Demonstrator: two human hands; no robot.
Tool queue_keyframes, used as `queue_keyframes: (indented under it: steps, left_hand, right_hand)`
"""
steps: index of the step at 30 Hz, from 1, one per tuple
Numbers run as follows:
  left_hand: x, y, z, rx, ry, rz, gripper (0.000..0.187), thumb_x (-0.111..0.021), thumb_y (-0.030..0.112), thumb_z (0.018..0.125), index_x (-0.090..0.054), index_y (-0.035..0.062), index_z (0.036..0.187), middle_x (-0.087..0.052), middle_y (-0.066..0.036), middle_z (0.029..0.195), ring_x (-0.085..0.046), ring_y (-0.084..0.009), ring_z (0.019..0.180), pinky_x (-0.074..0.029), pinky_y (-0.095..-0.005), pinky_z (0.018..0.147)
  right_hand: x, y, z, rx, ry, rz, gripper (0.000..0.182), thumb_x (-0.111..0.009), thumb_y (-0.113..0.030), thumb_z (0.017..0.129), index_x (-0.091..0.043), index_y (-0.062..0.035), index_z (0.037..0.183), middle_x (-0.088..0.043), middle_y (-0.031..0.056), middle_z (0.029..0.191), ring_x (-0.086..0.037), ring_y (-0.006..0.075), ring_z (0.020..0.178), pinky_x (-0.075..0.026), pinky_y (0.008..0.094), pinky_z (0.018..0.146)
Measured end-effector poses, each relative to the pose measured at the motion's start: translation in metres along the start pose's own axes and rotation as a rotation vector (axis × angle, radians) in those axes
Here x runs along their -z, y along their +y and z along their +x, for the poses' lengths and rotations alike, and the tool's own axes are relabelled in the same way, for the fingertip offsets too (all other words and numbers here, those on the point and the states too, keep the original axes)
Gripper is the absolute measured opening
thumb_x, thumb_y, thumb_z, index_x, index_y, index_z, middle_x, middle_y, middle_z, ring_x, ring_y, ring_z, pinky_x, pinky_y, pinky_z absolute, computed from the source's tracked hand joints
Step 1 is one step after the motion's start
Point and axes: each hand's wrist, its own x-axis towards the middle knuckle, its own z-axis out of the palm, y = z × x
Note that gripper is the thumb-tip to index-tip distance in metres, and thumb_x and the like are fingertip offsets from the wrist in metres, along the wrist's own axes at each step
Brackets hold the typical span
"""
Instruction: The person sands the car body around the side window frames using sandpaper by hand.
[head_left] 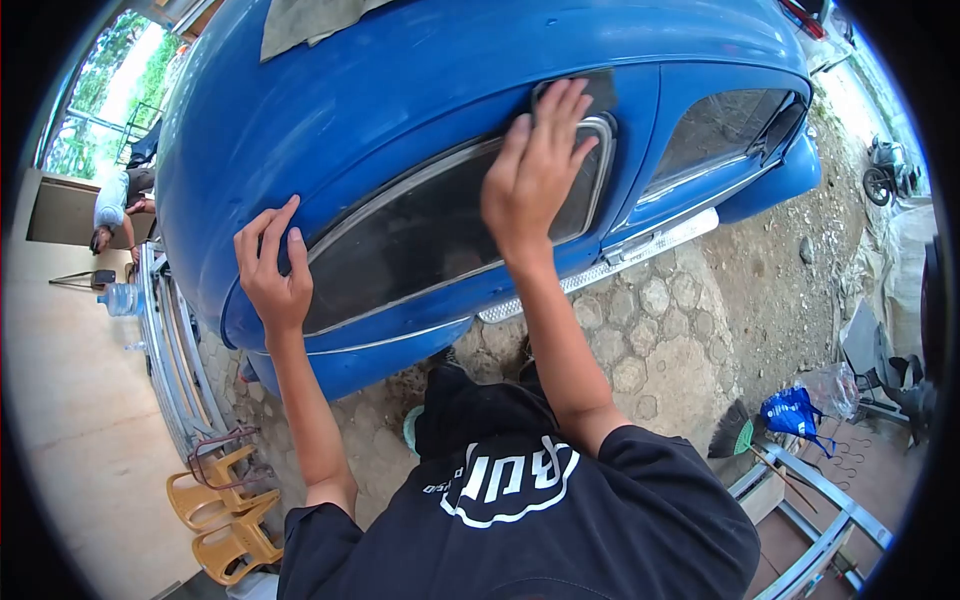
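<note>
A blue car [420, 90] with rounded bodywork fills the upper view. My right hand [535, 165] lies over a dark grey sheet of sandpaper [601, 90], pressing it to the body just above the rear side window [400, 240]. Its fingers are stretched out and close together; part of the sheet sticks out past them. My left hand [270, 265] rests on the blue body by the window's left end. The fingers there are spread, with nothing held. A grey-beige cloth or sheet [310, 20] lies higher up on the car.
Silver running board [650, 243] below the door [690, 150]. Orange plastic chairs [225, 510], metal framing [170, 340] and a water jug [120, 299] stand left, near another person [112, 205]. At lower right are a broom [735, 432], blue bag [793, 412] and metal frame [820, 530].
</note>
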Motion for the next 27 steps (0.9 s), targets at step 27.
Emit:
queue_keyframes:
  steps: [27]
  left_hand:
    - [0.042, -0.162, -0.011, -0.328, -0.280, -0.484, 0.045, -0.041, 0.026, 0.097, -0.075, 0.0101, 0.121, -0.061, -0.011, 0.137, -0.051, -0.0350, 0.135, -0.028, -0.0561, 0.119]
  right_hand:
    - [-0.131, -0.173, -0.143, -0.129, 0.111, -0.011, 0.084, -0.041, -0.044, 0.104, -0.010, 0.0142, 0.155, -0.010, 0.0358, 0.163, -0.008, 0.0501, 0.152, -0.008, 0.0619, 0.120]
